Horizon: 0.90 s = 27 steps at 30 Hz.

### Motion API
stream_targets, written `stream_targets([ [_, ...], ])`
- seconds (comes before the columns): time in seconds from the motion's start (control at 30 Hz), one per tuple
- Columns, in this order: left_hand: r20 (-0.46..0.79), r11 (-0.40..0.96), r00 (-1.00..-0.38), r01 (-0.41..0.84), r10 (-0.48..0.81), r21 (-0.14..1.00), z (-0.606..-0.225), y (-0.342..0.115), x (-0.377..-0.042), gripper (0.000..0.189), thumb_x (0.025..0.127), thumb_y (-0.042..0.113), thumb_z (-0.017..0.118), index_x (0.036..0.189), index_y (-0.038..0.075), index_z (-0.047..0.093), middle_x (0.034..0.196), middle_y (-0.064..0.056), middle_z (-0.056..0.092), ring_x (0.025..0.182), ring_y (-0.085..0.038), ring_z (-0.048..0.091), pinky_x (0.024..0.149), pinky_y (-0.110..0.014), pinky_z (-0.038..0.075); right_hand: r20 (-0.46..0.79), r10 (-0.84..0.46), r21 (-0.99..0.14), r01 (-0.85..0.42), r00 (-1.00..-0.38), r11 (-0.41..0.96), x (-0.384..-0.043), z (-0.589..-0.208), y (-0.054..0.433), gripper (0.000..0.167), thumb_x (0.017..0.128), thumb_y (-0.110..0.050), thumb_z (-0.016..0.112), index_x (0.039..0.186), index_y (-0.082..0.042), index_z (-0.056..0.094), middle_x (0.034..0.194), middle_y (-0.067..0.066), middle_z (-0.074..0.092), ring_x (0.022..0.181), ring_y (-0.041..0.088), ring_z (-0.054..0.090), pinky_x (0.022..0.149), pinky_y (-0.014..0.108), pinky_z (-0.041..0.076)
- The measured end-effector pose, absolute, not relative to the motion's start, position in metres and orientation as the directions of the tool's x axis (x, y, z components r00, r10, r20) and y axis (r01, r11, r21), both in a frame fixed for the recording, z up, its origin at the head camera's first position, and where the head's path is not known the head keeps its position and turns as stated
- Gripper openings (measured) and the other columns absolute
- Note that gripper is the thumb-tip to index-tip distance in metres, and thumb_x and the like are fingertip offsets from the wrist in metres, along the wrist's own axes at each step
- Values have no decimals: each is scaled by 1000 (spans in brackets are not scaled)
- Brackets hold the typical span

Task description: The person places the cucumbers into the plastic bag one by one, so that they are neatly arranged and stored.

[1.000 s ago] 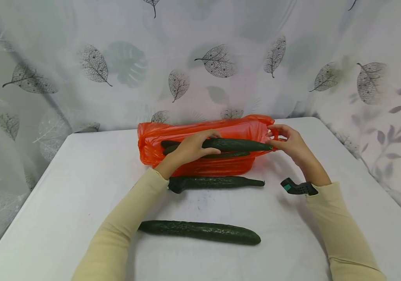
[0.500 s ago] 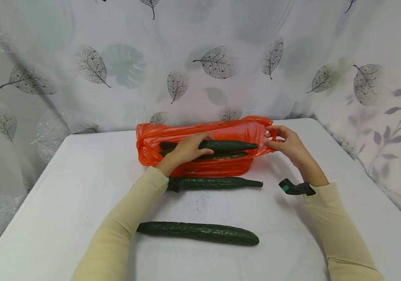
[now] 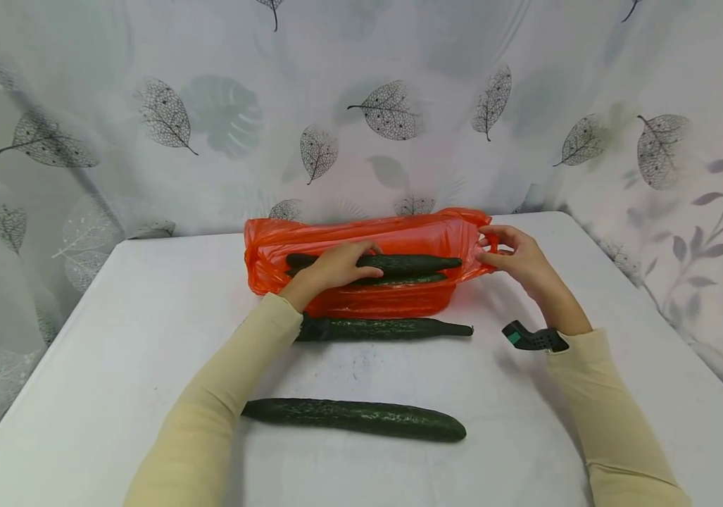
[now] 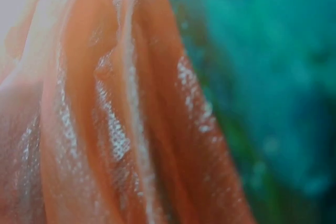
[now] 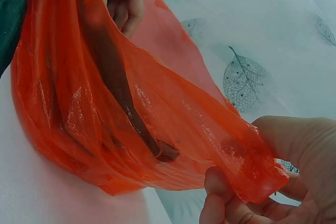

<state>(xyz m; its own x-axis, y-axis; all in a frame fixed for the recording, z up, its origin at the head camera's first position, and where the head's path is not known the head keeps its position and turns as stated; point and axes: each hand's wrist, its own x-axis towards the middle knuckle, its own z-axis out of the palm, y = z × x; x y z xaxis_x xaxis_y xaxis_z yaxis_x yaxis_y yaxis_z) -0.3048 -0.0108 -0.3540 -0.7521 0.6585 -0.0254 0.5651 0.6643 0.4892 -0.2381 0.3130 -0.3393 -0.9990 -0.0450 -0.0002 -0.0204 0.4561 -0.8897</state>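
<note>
A red plastic bag (image 3: 374, 304) lies along the back of the table, its mouth facing the person. Inside it, my left hand (image 3: 338, 267) grips a dark green cucumber (image 3: 415, 264), thumb in front and fingers behind. Another cucumber (image 3: 408, 279) lies just below that one in the bag. My right hand (image 3: 513, 252) pinches the bag's right end and handle, as the right wrist view also shows at the gathered plastic (image 5: 252, 169). Through the film there, a cucumber's narrow end (image 5: 118, 85) shows. The left wrist view is filled by blurred bag folds (image 4: 110, 103) and green skin.
One cucumber (image 3: 393, 329) lies on the white table (image 3: 146, 338) right before the bag, its left end behind the left forearm. A longer cucumber (image 3: 361, 418) lies nearer the front. A leaf-patterned curtain (image 3: 222, 176) hangs behind the table.
The left hand has slid the cucumber leftward and down into the bag; its tip has drawn away from the right hand. The right hand keeps its hold on the bag.
</note>
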Motion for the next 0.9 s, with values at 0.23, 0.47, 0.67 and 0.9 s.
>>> stream_targets([
  [0.23, -17, 649, -747, 565, 664, 509, -353, -12, -306, 47, 94, 36, 66, 133, 13, 56, 134, -7, 58, 122, -24, 54, 101, -42, 45, -6, -32, -885, -9, -999, 465, -238, -338, 312, 61, 96, -21, 64, 148, -3, 38, 134, 21, 47, 104, 20, 49, 74, 13, 51],
  [0.47, -12, 645, -740, 578, 672, 499, -357, -16, -305, 48, 94, 33, 66, 136, 11, 55, 137, -7, 56, 127, -22, 52, 107, -40, 40, -12, -35, -886, -5, -999, 464, -239, -339, 311, 61, 96, -20, 64, 148, -3, 37, 134, 20, 46, 102, 18, 49, 74, 14, 51],
  [0.67, -3, 641, -733, 593, 680, 488, -358, -18, -303, 50, 95, 27, 66, 139, 8, 53, 139, -8, 55, 130, -22, 50, 110, -38, 37, 4, -42, -891, -23, -999, 453, -238, -338, 312, 60, 96, -18, 64, 147, -2, 38, 131, 18, 48, 94, 10, 53, 73, 14, 52],
  [0.9, 23, 665, -729, 636, 684, 391, -357, -19, -300, 48, 95, 25, 65, 139, 9, 54, 140, -7, 56, 130, -23, 50, 110, -39, 37, 10, -40, -893, -28, -999, 449, -238, -338, 312, 60, 96, -17, 64, 147, -1, 38, 131, 19, 48, 89, 6, 54, 73, 16, 53],
])
